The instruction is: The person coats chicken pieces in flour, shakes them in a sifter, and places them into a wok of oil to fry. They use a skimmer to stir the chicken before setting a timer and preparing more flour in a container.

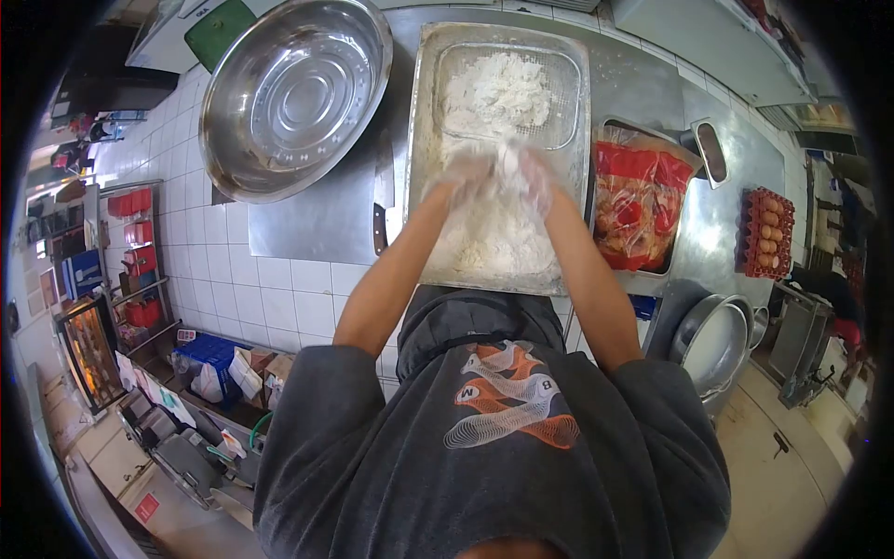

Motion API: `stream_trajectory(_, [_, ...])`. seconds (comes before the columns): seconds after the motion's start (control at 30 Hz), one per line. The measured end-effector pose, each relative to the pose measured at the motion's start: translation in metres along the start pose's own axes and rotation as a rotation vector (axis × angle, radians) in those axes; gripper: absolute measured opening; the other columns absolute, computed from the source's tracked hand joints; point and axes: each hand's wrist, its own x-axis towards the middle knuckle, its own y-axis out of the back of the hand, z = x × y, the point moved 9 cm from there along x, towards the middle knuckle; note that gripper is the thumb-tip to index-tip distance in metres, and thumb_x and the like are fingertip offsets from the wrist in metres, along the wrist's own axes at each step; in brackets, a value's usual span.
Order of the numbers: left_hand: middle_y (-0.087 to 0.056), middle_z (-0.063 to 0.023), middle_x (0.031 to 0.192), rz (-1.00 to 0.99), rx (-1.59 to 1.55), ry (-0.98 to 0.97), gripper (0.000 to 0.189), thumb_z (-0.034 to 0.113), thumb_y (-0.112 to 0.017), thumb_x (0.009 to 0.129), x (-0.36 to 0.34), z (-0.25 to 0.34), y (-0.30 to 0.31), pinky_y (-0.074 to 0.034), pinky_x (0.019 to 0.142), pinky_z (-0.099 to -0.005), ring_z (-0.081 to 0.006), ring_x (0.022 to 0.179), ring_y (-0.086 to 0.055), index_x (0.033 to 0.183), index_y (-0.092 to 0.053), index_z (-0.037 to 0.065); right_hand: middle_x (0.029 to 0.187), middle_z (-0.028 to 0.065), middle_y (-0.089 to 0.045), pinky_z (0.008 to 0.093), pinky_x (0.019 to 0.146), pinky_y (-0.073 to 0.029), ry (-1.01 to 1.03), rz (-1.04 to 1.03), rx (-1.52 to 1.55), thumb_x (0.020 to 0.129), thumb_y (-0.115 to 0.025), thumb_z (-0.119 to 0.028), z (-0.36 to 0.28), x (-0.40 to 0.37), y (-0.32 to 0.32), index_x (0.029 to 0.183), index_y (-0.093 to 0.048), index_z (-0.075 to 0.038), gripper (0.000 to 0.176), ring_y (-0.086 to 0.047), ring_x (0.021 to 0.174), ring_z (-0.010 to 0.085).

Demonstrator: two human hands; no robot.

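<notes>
Both of my hands are over a large metal tray [416,140] of flour, dusted white and smeared by motion. My left hand [466,170] is at the middle of the tray, its fingers blurred. Close beside it, my right hand [533,179] is blurred too. Between them shows a white, floury lump [507,158], and I cannot tell which hand has it. A heap of flour [503,90] lies at the far end, partly over a wire mesh basket [562,102]. More loose flour [494,247] covers the near end.
Left of the tray stands a big steel bowl [307,93], and a knife with a wooden handle [379,228] lies nearby. To the right are a red and clear plastic bag [643,200] in a pan, egg trays [768,233] and a steel pot [712,345] of white contents.
</notes>
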Motion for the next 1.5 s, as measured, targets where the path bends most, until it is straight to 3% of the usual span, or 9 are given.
stream_trajectory(0.2, [-0.056, -0.0186, 0.123, -0.009, -0.021, -0.349, 0.068, 0.045, -0.062, 0.086, 0.01, 0.089, 0.017, -0.045, 0.095, -0.0386, -0.0279, 0.112, -0.055, 0.131, -0.044, -0.003, 0.108, 0.0084, -0.064, 0.0409, 0.083, -0.051, 0.09, 0.051, 0.115, 0.094, -0.051, -0.031, -0.108, -0.017, -0.018, 0.115, -0.059, -0.004, 0.035, -0.062, 0.099, 0.0261])
stream_trajectory(0.37, [-0.047, -0.0269, 0.132, 0.285, 0.672, -0.236, 0.086, 0.06, -0.057, 0.084, -0.029, 0.052, 0.014, -0.042, 0.101, -0.0438, -0.0327, 0.122, -0.049, 0.144, -0.032, 0.003, 0.135, 0.022, -0.046, 0.0438, 0.105, -0.037, 0.266, 0.251, -0.646, 0.086, -0.061, -0.036, -0.084, -0.067, 0.001, 0.136, -0.042, -0.003, 0.063, -0.048, 0.122, 0.0347])
stream_trajectory(0.57, [-0.03, -0.0328, 0.143, -0.028, 1.416, -0.427, 0.088, 0.053, -0.062, 0.077, -0.033, -0.081, -0.06, -0.035, 0.102, -0.0594, -0.0503, 0.131, -0.032, 0.144, -0.03, 0.005, 0.147, 0.0329, -0.023, 0.0481, 0.111, -0.028, 0.149, -0.043, -1.878, 0.071, -0.07, -0.038, 0.042, -0.08, 0.014, 0.147, -0.031, -0.01, 0.09, -0.028, 0.137, 0.0446])
stream_trajectory(0.67, [-0.027, -0.0344, 0.145, -0.082, 1.492, -0.365, 0.084, 0.044, -0.063, 0.077, -0.042, -0.078, -0.066, -0.034, 0.101, -0.0625, -0.0558, 0.13, -0.03, 0.143, -0.031, 0.004, 0.148, 0.032, -0.022, 0.0496, 0.109, -0.03, 0.271, -0.073, -1.971, 0.077, -0.063, -0.034, 0.08, -0.08, 0.023, 0.145, -0.034, -0.01, 0.078, -0.032, 0.134, 0.0452])
stream_trajectory(0.83, [-0.03, -0.029, 0.144, 0.005, 1.407, -0.417, 0.066, 0.028, -0.061, 0.08, -0.029, -0.107, -0.086, -0.042, 0.09, -0.0642, -0.0533, 0.127, -0.036, 0.139, -0.04, 0.007, 0.14, 0.0299, -0.037, 0.0529, 0.104, -0.034, 0.176, 0.126, -1.759, 0.082, -0.056, -0.022, 0.106, -0.066, 0.042, 0.14, -0.04, -0.009, 0.062, -0.041, 0.127, 0.0444])
stream_trajectory(1.03, [-0.057, -0.0295, 0.119, -0.185, 1.218, -0.394, 0.054, 0.016, -0.052, 0.085, -0.013, -0.119, -0.085, -0.052, 0.081, -0.043, -0.0369, 0.105, -0.061, 0.136, -0.042, 0.0, 0.112, 0.0295, -0.059, 0.0466, 0.091, -0.046, 0.176, 0.008, -1.587, 0.078, -0.058, -0.016, 0.125, -0.036, 0.053, 0.119, -0.054, 0.004, 0.046, -0.058, 0.107, 0.0392])
stream_trajectory(1.13, [-0.066, -0.0217, 0.101, -0.219, 1.107, -0.122, 0.053, 0.017, -0.057, 0.084, -0.001, -0.113, -0.059, -0.053, 0.076, -0.036, -0.0281, 0.088, -0.066, 0.132, -0.046, -0.001, 0.099, 0.0261, -0.064, 0.0418, 0.085, -0.05, 0.096, 0.019, -1.446, 0.076, -0.062, -0.018, 0.107, -0.035, 0.056, 0.112, -0.058, 0.006, 0.043, -0.063, 0.098, 0.0348])
stream_trajectory(1.33, [-0.069, -0.0159, 0.095, -0.124, 0.02, -0.424, 0.055, 0.02, -0.074, 0.074, -0.007, -0.087, -0.015, -0.054, 0.075, -0.0329, -0.0214, 0.083, -0.066, 0.119, -0.056, -0.006, 0.092, 0.0218, -0.067, 0.0402, 0.075, -0.048, 0.067, 0.016, -0.832, 0.075, -0.065, -0.028, 0.11, -0.016, 0.084, 0.098, -0.065, 0.006, 0.041, -0.064, 0.084, 0.0297])
stream_trajectory(1.5, [-0.067, -0.012, 0.1, -0.089, 0.215, -0.21, 0.06, 0.029, -0.073, 0.08, 0.012, -0.11, 0.007, -0.051, 0.078, -0.0328, -0.0193, 0.088, -0.061, 0.126, -0.052, -0.003, 0.096, 0.015, -0.069, 0.0373, 0.075, -0.048, -0.019, 0.081, -0.616, 0.082, -0.065, -0.03, 0.068, -0.041, 0.068, 0.103, -0.065, 0.002, 0.039, -0.063, 0.089, 0.0242])
